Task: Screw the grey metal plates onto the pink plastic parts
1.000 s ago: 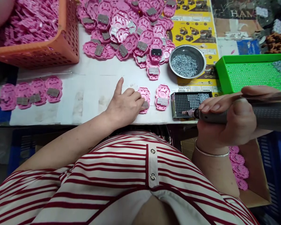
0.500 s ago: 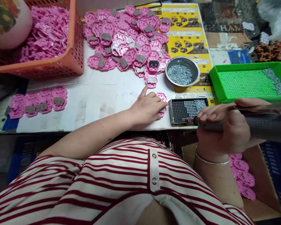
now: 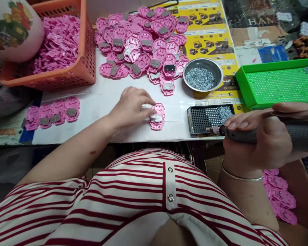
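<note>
A pink plastic casing point(image 3: 157, 123) with a silvery metal plate lies flat on the white tabletop. My left hand point(image 3: 132, 107) is just left of it, thumb and fingers apart, fingertips at the casing's left edge; whether they touch it I cannot tell. My right hand point(image 3: 259, 140) is wrapped around a dark electric screwdriver point(image 3: 237, 136), held almost level and pointing left. Its bit reaches over the front of a small black perforated screw tray point(image 3: 199, 119), which has small screws gathered at its right end. Whether a screw sits on the bit is too small to tell.
A heap of pink casings point(image 3: 143, 37) covers the back. A metal bowl of screws point(image 3: 201, 77) and a green tray point(image 3: 274, 85) stand at right. An orange basket point(image 3: 88, 51) and a row of casings point(image 3: 58, 111) are at left. More casings point(image 3: 279, 194) lie in a box below.
My left hand has moved left, and the casing that was partly under it now lies uncovered, farther left. My right hand still holds the screwdriver over the black tray.
</note>
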A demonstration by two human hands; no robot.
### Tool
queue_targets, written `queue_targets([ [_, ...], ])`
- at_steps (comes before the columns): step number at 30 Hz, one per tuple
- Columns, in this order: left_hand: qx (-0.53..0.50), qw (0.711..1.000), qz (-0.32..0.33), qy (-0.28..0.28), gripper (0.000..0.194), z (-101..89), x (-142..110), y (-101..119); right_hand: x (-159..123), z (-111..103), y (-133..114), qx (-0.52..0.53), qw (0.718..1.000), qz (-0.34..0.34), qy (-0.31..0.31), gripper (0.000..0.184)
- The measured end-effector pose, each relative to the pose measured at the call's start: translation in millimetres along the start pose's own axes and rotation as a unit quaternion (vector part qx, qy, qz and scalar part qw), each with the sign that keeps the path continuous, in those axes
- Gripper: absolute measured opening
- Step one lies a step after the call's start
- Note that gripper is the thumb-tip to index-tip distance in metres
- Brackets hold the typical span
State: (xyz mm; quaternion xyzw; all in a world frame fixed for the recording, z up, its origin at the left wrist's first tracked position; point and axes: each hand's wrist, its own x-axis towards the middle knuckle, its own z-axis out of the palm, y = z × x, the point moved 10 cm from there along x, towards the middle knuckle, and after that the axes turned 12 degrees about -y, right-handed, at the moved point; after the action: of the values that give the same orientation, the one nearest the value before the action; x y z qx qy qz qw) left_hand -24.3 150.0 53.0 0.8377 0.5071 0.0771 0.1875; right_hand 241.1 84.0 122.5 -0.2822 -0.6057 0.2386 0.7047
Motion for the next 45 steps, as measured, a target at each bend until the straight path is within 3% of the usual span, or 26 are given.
queue_targets([
  [3,0.021,0.999,-0.008,-0.041,0.02,29.9,-13,10,-1,1,6,0.016,1.0,0.019,-0.003,0.011],
  [5,0.032,0.998,-0.016,-0.059,0.019,38.0,-14,15,-1,1,5,0.013,1.0,0.016,0.001,0.009],
  [13,0.044,0.995,-0.009,-0.088,0.02,39.1,-11,17,-1,3,0,0.002,1.0,-0.016,0.008,0.009],
  [19,0.048,0.993,-0.007,-0.107,0.018,46.0,-12,20,1,3,2,-0.022,0.999,-0.011,-0.02,0.012],
  [24,0.04,0.991,0.016,-0.126,0.02,55.3,-4,41,9,-6,-2,-0.037,0.997,-0.067,-0.006,0.012],
  [27,0.046,0.989,0.024,-0.138,0.021,62.5,2,58,10,-15,7,-0.046,0.997,-0.046,0.031,0.013],
  [34,0.12,0.988,0.04,-0.087,0.021,64.4,1,85,3,-19,21,-0.035,0.998,-0.023,0.045,0.017],
  [45,0.138,0.988,0.048,-0.057,0.019,61.6,-6,89,-2,-22,35,-0.051,0.998,0.013,0.036,0.019],
])
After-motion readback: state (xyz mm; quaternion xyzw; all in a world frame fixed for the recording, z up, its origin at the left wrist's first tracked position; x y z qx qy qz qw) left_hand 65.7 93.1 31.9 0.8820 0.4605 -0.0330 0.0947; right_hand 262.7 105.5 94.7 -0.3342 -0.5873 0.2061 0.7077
